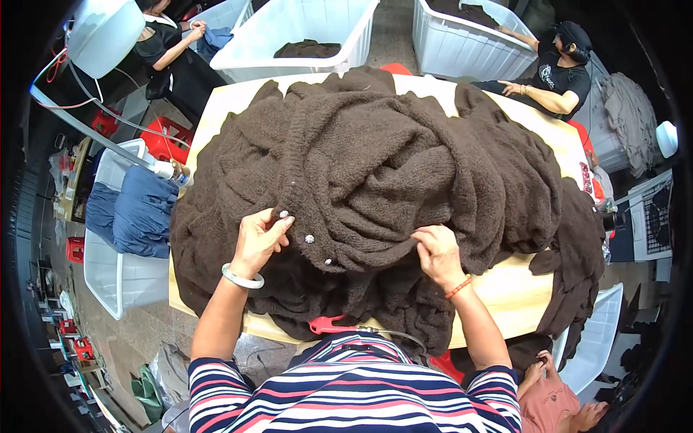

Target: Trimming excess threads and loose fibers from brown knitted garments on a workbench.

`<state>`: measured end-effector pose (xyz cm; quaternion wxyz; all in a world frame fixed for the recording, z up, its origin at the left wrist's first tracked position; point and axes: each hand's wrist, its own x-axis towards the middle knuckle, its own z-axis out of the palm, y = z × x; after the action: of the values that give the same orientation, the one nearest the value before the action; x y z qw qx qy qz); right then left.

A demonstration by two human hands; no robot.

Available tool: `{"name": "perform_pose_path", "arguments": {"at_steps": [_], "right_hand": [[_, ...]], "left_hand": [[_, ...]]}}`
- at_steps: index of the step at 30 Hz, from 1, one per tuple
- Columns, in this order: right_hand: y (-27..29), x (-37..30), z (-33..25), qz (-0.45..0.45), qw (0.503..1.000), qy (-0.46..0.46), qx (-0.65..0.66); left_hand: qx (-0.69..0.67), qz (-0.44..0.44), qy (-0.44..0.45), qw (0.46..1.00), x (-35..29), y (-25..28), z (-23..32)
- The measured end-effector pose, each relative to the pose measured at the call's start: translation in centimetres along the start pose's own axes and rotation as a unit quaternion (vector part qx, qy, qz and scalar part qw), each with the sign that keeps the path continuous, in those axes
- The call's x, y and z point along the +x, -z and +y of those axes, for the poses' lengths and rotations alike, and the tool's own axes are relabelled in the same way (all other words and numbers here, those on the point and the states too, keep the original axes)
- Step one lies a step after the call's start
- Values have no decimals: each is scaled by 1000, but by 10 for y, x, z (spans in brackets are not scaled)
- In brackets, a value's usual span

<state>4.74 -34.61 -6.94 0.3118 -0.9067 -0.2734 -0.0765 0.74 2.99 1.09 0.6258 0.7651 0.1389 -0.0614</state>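
Note:
A dark brown knit cardigan (pixel 346 155) lies in loose folds on top of a large heap of the same brown knitwear (pixel 231 144). Pale round buttons run along its near left edge, among them a whitish button (pixel 309 239). My left hand (pixel 258 238) pinches this edge at the topmost button, thumb and fingers together. Over on the right, my right hand (pixel 437 252) grips the cardigan's near edge between thumb and bent fingertips. Between the hands the edge droops in a curve. A red air gun (pixel 332 325) with a hose lies by my waist, partly under fabric.
The heap covers most of a light wooden table (pixel 505 299). White tubs stand beyond it, including a large tub (pixel 249 43). At left, another tub (pixel 101 270) holds blue garments (pixel 144 213). Other people work at the far left, far right and near right.

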Motion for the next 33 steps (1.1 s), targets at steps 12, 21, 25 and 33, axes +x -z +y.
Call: {"name": "perform_pose_path", "arguments": {"at_steps": [12,21,25,33], "right_hand": [[190,97,63,353,929,-105,33],[109,64,39,177,978,-16,-108],[74,62,11,129,982,-5,-137],[55,50,92,39,971,-148,-186]], "left_hand": [[-465,-65,-19,883,33,-12,28],[-561,-71,16,825,78,-27,8],[-560,-56,10,826,86,-28,10],[-560,17,-3,829,116,-25,4]]}}
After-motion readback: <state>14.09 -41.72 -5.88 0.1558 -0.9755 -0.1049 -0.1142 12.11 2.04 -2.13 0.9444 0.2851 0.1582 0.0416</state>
